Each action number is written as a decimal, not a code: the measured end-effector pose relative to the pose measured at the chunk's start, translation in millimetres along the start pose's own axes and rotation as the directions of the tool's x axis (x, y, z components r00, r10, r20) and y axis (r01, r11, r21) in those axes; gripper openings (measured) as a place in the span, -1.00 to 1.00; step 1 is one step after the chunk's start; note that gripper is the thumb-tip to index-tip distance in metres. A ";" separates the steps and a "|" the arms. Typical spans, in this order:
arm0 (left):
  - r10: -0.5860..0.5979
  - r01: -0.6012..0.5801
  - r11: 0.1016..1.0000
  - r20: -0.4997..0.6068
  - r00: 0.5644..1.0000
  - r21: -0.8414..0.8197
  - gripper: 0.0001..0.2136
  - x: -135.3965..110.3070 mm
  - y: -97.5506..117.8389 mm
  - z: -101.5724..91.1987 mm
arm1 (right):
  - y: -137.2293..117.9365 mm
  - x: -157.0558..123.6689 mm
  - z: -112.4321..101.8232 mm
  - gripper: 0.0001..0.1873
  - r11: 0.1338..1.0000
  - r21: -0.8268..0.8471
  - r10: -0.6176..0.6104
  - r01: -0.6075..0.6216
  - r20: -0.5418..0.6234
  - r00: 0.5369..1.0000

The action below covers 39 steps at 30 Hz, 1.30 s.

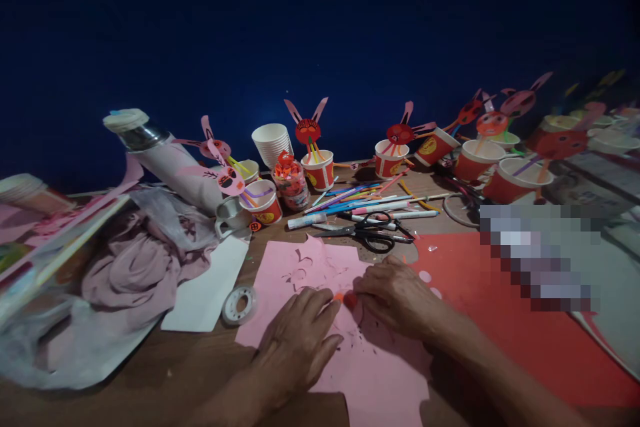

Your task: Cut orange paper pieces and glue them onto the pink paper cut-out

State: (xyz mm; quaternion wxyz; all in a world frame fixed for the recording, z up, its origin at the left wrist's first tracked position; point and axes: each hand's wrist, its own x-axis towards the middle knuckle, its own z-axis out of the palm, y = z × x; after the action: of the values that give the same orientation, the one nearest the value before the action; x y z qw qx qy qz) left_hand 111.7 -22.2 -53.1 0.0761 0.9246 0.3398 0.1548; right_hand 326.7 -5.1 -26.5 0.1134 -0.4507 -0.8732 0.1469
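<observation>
Small orange and red paper pieces (350,300) lie between my two hands, on a cut-up sheet of pink paper (280,260). My left hand (300,333) rests on the sheet, fingers stretched out and thumb apart, its fingertips at the orange part. Opposite it, my right hand (400,297) has its fingers bent together at the red part, with the tips partly hidden. Pencil marks and dark scraps dot the pink sheet. Black-handled scissors (377,233) lie just behind it, and a tape roll (240,305) sits by its left edge.
Red cups (317,172) with rabbit-faced paper figures line the back, near stacked white cups (273,141) and a scrap-filled jar (291,187). Pens and sticks (360,200) lie in front. Red paper (500,320) covers the right; a flask (175,163) and bundled cloth (137,260) stand left.
</observation>
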 end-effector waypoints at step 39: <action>-0.055 0.035 0.993 0.174 0.983 0.116 -0.69 5.2 14.8 -4.9 | 4.1 -1.4 2.6 -0.80 0.996 -0.024 -0.081 0.083 0.050 0.995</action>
State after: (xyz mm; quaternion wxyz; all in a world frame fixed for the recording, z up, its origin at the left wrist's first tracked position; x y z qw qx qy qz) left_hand 122.8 -29.9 -43.7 0.0574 0.9296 0.3605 0.0508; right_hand 329.7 -4.4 -30.5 0.0923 -0.4123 -0.8952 0.1419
